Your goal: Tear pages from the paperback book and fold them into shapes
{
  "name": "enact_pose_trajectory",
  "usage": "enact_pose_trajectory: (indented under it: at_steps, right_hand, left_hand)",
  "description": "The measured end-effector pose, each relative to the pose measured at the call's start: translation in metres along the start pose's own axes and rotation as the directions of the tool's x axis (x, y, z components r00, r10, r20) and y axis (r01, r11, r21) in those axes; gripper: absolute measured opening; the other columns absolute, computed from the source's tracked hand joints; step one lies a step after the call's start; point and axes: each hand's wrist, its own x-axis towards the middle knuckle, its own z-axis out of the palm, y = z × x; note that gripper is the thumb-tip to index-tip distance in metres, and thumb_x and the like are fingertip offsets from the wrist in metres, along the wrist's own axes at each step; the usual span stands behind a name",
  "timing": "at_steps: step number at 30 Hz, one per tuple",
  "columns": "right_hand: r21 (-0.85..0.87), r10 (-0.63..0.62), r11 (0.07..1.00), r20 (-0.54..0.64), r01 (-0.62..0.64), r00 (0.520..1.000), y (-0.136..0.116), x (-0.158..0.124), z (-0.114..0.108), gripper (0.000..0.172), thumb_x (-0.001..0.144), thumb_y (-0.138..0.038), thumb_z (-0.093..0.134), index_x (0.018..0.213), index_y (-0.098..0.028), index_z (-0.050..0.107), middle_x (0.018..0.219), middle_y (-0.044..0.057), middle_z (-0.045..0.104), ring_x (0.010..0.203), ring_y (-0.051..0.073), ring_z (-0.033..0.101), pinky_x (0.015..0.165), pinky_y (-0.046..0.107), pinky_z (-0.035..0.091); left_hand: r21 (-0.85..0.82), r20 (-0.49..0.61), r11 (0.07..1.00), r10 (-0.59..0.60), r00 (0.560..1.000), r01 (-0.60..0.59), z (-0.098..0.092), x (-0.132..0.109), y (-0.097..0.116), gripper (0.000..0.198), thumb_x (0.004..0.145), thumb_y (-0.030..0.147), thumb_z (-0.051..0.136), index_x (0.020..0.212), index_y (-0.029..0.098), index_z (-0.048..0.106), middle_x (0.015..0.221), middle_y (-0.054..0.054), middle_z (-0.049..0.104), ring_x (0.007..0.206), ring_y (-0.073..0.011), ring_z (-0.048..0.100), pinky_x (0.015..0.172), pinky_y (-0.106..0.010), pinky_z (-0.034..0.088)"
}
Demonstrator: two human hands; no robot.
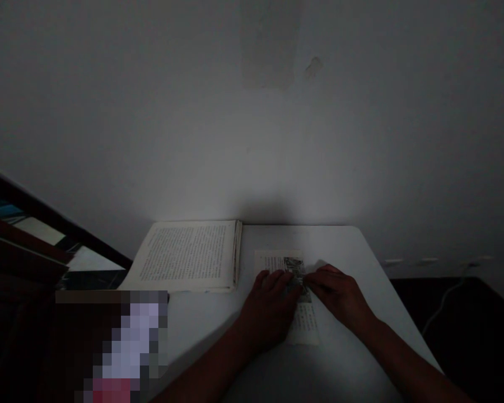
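Observation:
A narrow printed page [306, 322], looking folded lengthwise, lies on the white table with text and a dark picture facing up. Across its left side rests my left hand [273, 308], palm down, fingers spread and pressing on the paper. My right hand [340, 294] is closed in a pinch at the page's right edge, beside the picture. Dim light hides exactly what sits between those fingertips. To the left, a thick stack of printed pages [185, 252] lies near the back of the table, apart from both hands.
The white table [340, 246] stands against a pale wall [193, 140]. A dark wooden rail [88, 238] slopes down on the left, above a pixelated patch. Beyond the table's right edge, a thin cable [443, 296] hangs by the wall.

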Motion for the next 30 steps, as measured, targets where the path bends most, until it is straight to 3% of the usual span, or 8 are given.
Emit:
enact_pose_trajectory:
  at_steps: [20, 30]
  right_hand:
    - [-0.138, 0.038, 0.989, -0.053, -0.045, 0.998, 0.025, 0.045, 0.011, 0.015, 0.082, -0.023, 0.058, 0.088, -0.02, 0.071, 0.077, 0.004, 0.071, 0.069, 0.018, 0.064, 0.067, 0.03, 0.052]
    - [-0.099, -0.023, 0.995, -0.008, 0.022, 1.0, 0.016, 0.029, 0.003, 0.013, 0.082, -0.023, 0.058, 0.083, -0.023, 0.071, 0.075, 0.002, 0.071, 0.067, 0.016, 0.065, 0.066, 0.028, 0.053]
  left_hand:
    - [-0.012, -0.011, 1.0, -0.011, 1.0, 0.011, -0.002, -0.001, -0.001, 0.035, 0.087, 0.027, 0.044, 0.122, 0.024, 0.049, 0.131, -0.007, 0.046, 0.121, -0.0268, 0.037, 0.102, -0.05, 0.024]
    - [-0.037, -0.021, 0.999, -0.023, 1.0, 0.023, -0.005, -0.001, 0.0, 0.035, 0.087, 0.025, 0.044, 0.121, 0.024, 0.049, 0.13, -0.007, 0.047, 0.119, -0.0264, 0.039, 0.102, -0.049, 0.025]
